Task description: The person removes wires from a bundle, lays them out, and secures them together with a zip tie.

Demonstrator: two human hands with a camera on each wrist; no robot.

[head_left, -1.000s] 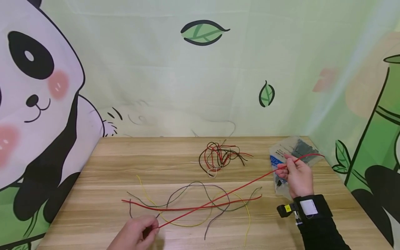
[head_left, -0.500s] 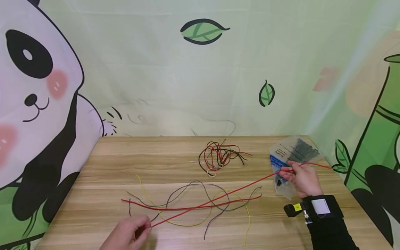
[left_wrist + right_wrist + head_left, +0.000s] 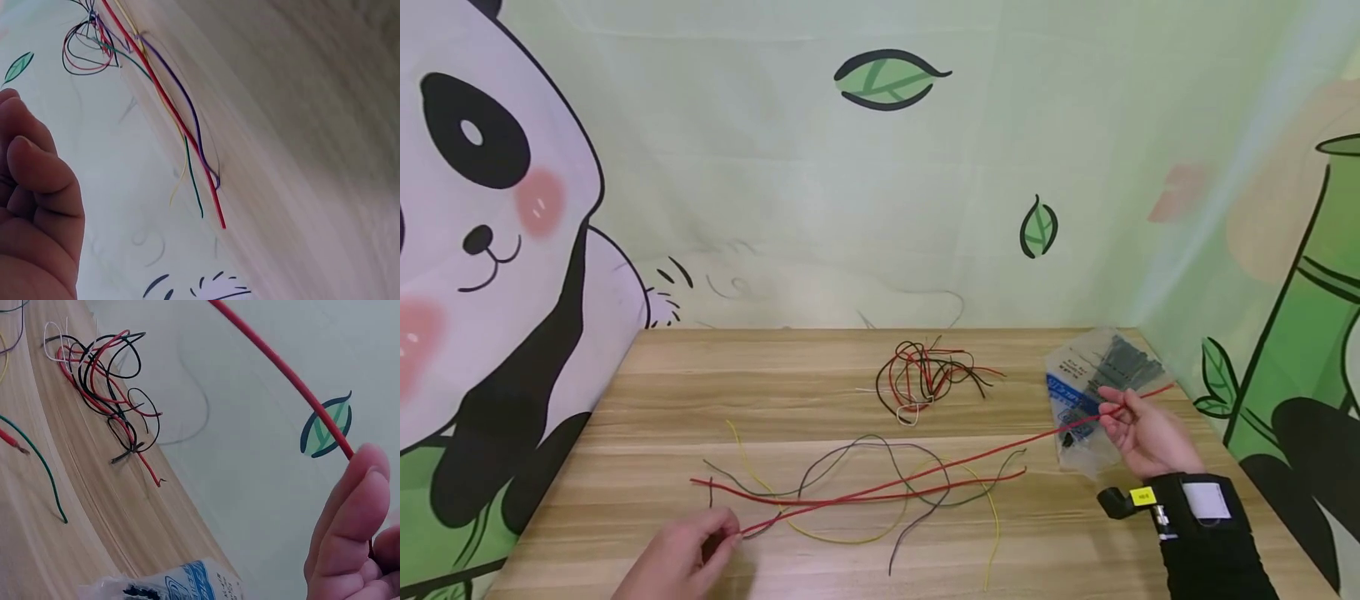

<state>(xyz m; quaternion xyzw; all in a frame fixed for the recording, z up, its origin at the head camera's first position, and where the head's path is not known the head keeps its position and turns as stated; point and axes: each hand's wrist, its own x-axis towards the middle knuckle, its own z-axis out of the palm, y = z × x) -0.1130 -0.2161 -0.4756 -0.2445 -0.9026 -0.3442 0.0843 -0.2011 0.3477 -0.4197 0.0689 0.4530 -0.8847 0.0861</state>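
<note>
A thin red wire (image 3: 970, 459) is held almost straight, at a slant, pinched near one end by the left hand (image 3: 681, 552) and near the other by the right hand (image 3: 1153, 435), past which a short piece is seen free.

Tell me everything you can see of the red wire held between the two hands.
The held red wire is thin and smooth, with what looks like a plastic coating. It runs nearly straight, with a slight bend, slanting up to the right in the head view. The left hand pinches it near one end; the right hand pinches it toward the other, leaving a short tail sticking out. In that view it passes across another red wire and a plastic bag.
</note>
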